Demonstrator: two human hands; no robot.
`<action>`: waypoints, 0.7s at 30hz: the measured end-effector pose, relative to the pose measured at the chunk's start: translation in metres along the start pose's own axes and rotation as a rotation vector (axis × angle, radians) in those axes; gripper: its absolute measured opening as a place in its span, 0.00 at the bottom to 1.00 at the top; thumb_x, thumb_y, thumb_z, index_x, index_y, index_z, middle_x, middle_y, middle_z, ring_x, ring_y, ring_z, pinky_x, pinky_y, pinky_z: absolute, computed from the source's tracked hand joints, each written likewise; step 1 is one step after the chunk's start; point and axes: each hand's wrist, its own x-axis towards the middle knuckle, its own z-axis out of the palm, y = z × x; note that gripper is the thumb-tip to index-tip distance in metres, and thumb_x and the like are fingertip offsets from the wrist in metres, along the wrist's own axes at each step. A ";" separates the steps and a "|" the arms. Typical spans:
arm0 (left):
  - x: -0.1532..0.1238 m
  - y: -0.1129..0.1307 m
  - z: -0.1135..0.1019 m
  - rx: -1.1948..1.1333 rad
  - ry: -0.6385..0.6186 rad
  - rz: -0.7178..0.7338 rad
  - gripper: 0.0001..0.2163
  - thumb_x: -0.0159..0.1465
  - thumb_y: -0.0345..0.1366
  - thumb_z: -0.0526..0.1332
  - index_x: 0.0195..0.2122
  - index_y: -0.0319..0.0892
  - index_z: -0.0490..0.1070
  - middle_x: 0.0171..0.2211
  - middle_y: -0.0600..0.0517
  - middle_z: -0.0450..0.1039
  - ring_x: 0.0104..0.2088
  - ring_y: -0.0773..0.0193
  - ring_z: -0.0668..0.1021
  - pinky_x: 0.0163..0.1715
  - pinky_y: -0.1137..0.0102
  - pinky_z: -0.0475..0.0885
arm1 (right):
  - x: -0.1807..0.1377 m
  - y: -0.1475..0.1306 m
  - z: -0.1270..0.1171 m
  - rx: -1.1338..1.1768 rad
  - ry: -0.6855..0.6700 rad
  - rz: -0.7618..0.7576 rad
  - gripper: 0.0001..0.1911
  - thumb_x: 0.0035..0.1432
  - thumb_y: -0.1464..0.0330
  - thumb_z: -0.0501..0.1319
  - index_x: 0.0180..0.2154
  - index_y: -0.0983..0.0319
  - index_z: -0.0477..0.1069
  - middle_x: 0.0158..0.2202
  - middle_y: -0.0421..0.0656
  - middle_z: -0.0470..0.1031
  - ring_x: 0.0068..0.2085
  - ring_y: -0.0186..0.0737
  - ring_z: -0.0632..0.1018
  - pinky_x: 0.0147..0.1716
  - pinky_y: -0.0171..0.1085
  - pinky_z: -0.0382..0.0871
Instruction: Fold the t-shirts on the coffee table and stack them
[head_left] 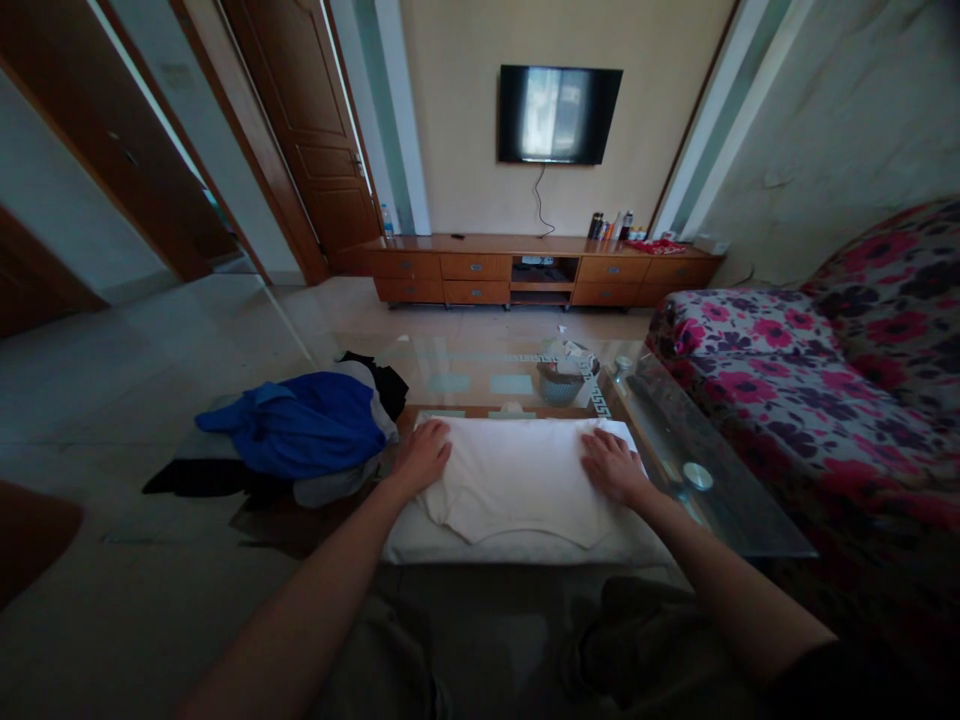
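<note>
A white folded garment (517,480) lies flat on the near part of a glass coffee table (720,500), directly in front of me. My left hand (424,452) rests palm down on the garment's left edge, fingers stretched out. My right hand (613,466) lies flat on its right edge, fingers spread. Neither hand grips the cloth. My knees show below the table's near edge.
A heap of clothes with a blue garment (300,425) on top sits at the table's left end. A small basket (560,383) and a round lid (697,476) are on the glass. A floral sofa (817,390) stands to the right; a TV cabinet (540,268) lines the far wall.
</note>
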 end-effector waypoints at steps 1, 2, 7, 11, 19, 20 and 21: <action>0.002 -0.004 0.006 0.002 -0.005 -0.002 0.17 0.70 0.38 0.53 0.58 0.44 0.69 0.62 0.43 0.67 0.63 0.52 0.67 0.64 0.58 0.59 | 0.001 0.002 0.006 -0.022 -0.014 0.011 0.29 0.71 0.56 0.49 0.69 0.55 0.58 0.73 0.50 0.51 0.70 0.61 0.55 0.61 0.61 0.58; 0.004 -0.007 0.011 0.000 -0.014 -0.008 0.18 0.71 0.38 0.52 0.60 0.45 0.68 0.64 0.43 0.66 0.65 0.52 0.65 0.66 0.57 0.56 | 0.002 0.003 0.011 -0.034 -0.021 0.019 0.30 0.71 0.56 0.47 0.70 0.55 0.55 0.74 0.50 0.49 0.71 0.61 0.52 0.62 0.62 0.56; 0.013 -0.018 0.030 -0.051 -0.050 -0.070 0.22 0.71 0.41 0.51 0.66 0.47 0.62 0.69 0.46 0.60 0.69 0.51 0.60 0.68 0.54 0.54 | 0.003 0.003 0.022 -0.037 -0.026 0.025 0.32 0.72 0.52 0.42 0.72 0.54 0.49 0.76 0.49 0.42 0.72 0.61 0.48 0.63 0.64 0.52; 0.024 -0.034 0.034 -0.087 0.139 -0.235 0.22 0.71 0.35 0.50 0.66 0.41 0.60 0.64 0.40 0.63 0.66 0.53 0.65 0.65 0.57 0.59 | 0.007 0.008 0.014 -0.015 0.073 0.092 0.33 0.71 0.50 0.42 0.71 0.55 0.51 0.74 0.51 0.46 0.69 0.63 0.54 0.61 0.63 0.55; 0.022 -0.036 0.026 -0.047 0.092 -0.269 0.16 0.69 0.38 0.54 0.56 0.43 0.71 0.53 0.42 0.71 0.57 0.52 0.71 0.59 0.57 0.64 | 0.018 0.024 0.015 0.050 0.128 0.291 0.34 0.68 0.52 0.48 0.68 0.62 0.55 0.65 0.60 0.59 0.63 0.66 0.62 0.56 0.60 0.61; 0.019 -0.033 0.024 -0.017 0.083 -0.271 0.16 0.70 0.39 0.53 0.56 0.44 0.71 0.53 0.43 0.70 0.57 0.51 0.70 0.58 0.57 0.65 | 0.018 0.025 0.016 0.034 0.121 0.288 0.33 0.68 0.52 0.47 0.68 0.61 0.56 0.66 0.60 0.59 0.63 0.66 0.61 0.57 0.61 0.59; 0.017 -0.030 0.023 0.019 0.076 -0.275 0.16 0.71 0.40 0.52 0.56 0.45 0.71 0.53 0.43 0.70 0.56 0.51 0.70 0.56 0.57 0.66 | 0.017 0.026 0.018 0.019 0.116 0.284 0.33 0.69 0.51 0.47 0.68 0.61 0.56 0.66 0.59 0.59 0.64 0.66 0.61 0.58 0.61 0.58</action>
